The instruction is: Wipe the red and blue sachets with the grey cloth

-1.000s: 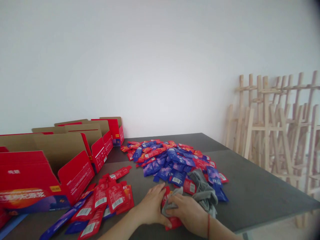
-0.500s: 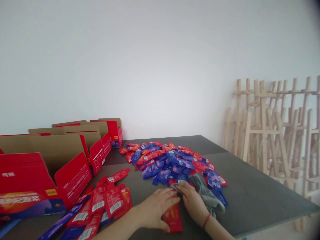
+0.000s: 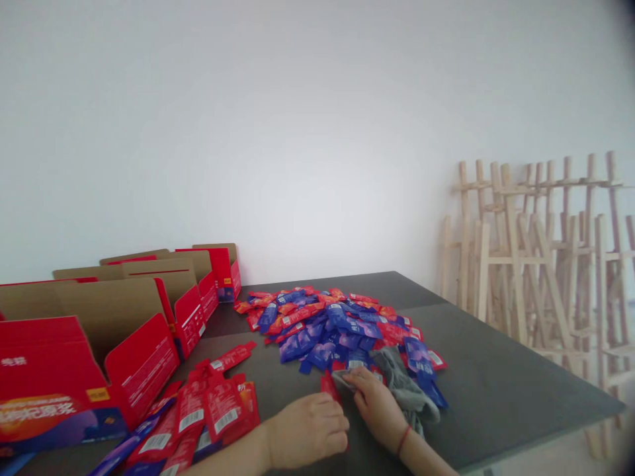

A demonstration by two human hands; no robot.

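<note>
Red and partly covered by the left hand point(image 3: 308, 430), one sachet point(image 3: 329, 385) shows at the frame's lower centre; whether those curled fingers grip it cannot be told. Beside it, the right hand point(image 3: 377, 406) pinches grey cloth point(image 3: 407, 390) near the red-and-blue pile point(image 3: 342, 327).

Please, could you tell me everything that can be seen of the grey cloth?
The cloth looks like soft, thin fabric, grey all over. Most of it lies crumpled in loose folds on the dark table, against the near right side of the heap of packets. Its near end reaches the wrist of the right hand. A paler grey piece shows in that hand's fingertips, by a red packet; the hand hides how it joins the rest.
</note>
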